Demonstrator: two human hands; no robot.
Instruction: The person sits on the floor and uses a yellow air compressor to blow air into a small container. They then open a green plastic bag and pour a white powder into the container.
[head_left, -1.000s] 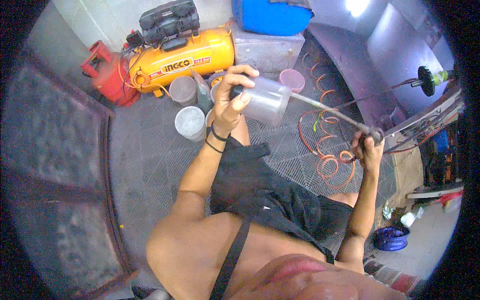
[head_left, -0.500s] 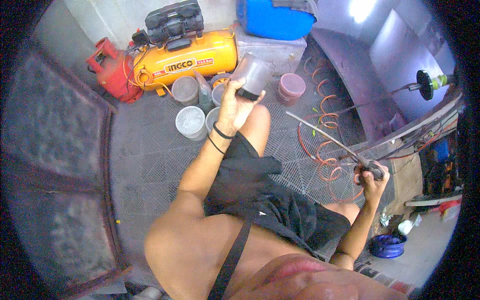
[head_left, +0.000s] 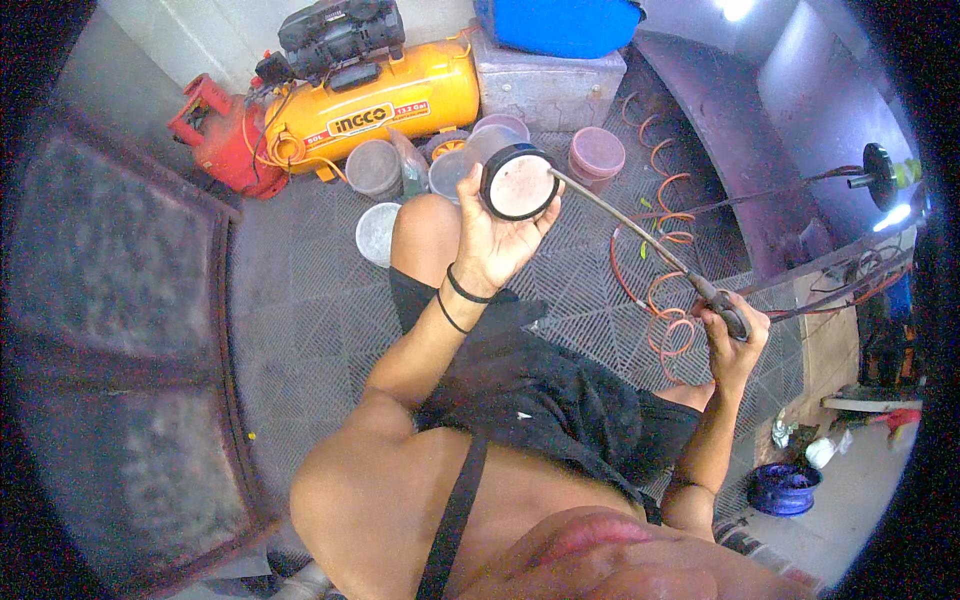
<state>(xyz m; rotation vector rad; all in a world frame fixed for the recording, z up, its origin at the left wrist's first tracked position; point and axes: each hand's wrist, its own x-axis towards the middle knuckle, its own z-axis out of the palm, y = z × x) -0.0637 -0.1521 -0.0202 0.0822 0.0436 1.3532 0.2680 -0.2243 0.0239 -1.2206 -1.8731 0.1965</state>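
My left hand (head_left: pixel 500 240) is wrapped round a clear cylindrical container, turned so its black-rimmed, pale pinkish-white round end (head_left: pixel 519 184) faces me. My right hand (head_left: pixel 733 325) grips the dark handle of a long, thin metal rod tool (head_left: pixel 640 236). The rod's tip reaches the right side of the container's black rim; whether they touch I cannot tell. Below my hands are my bare knees and black clothing.
Behind are a red gas cylinder (head_left: pixel 230 150), yellow compressor (head_left: pixel 370 100), grey bin (head_left: pixel 555 85) and several buckets (head_left: pixel 597 150). Coiled orange hose (head_left: pixel 668 335) lies on the grated mat (head_left: pixel 305 300). A dark panel (head_left: pixel 125 250) stands left, a blue wheel rim (head_left: pixel 785 490) lower right.
My left hand has rotated the container so its round end now faces me. The rod swung away from it half a second ago and its tip is back up at the rim.
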